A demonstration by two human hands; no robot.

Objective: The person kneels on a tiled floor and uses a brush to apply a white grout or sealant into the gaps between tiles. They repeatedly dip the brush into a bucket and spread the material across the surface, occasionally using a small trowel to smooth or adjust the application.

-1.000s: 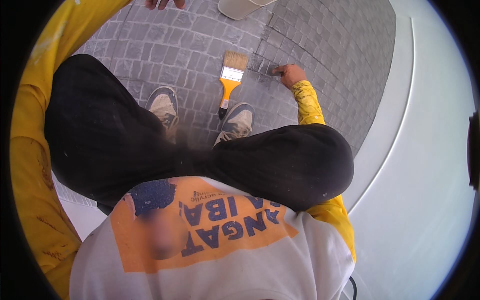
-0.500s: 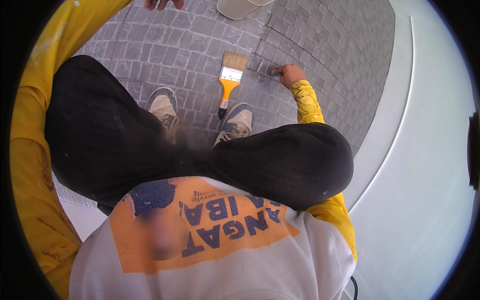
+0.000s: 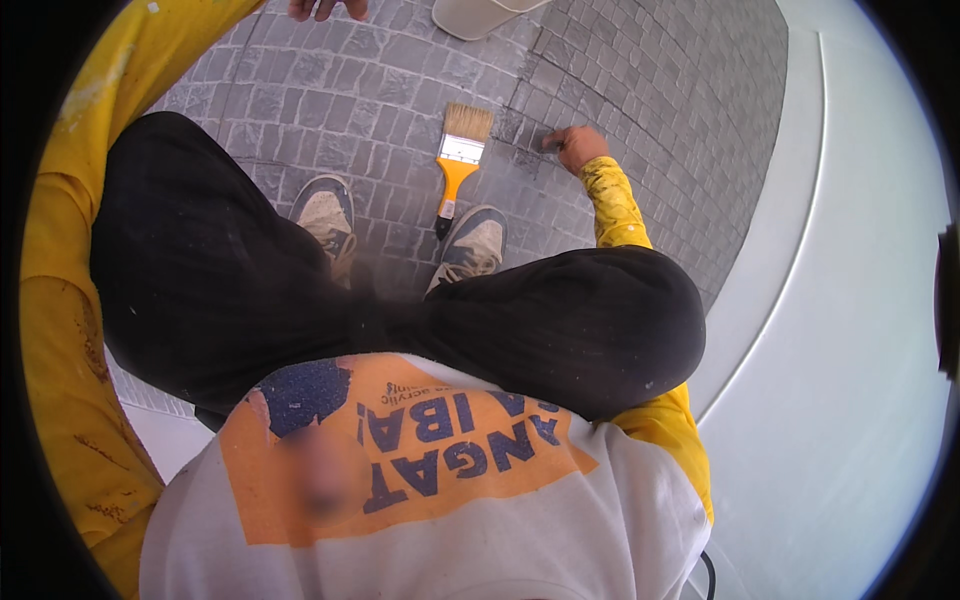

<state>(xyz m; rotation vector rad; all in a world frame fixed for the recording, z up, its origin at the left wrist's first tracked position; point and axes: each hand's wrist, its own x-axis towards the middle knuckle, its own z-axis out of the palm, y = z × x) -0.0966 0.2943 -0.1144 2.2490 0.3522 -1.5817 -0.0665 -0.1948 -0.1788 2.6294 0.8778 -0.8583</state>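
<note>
My right hand (image 3: 580, 149) is low over the grey stone paving (image 3: 345, 105), its fingers curled with one pointing left at the stones. Its fingertips look dark, and I cannot make out whether they hold something small. Left of it lies a flat paintbrush (image 3: 459, 168) with pale bristles, a silver ferrule and a yellow handle. The brush's black handle end is beside my right shoe (image 3: 480, 240). At the upper edge, my left hand (image 3: 328, 9) shows only its fingers, somewhat apart with nothing visible in them; the rest is cut off by the picture's edge.
An off-white bucket (image 3: 478, 16) stands on the paving at the top. My left shoe (image 3: 325, 207) is left of the brush. A pale smooth wall (image 3: 850, 300) rises along the right. A thin dark cable (image 3: 710, 575) shows at the lower right.
My right hand has barely shifted at the paving. The brush, bucket and left hand stay in place.
</note>
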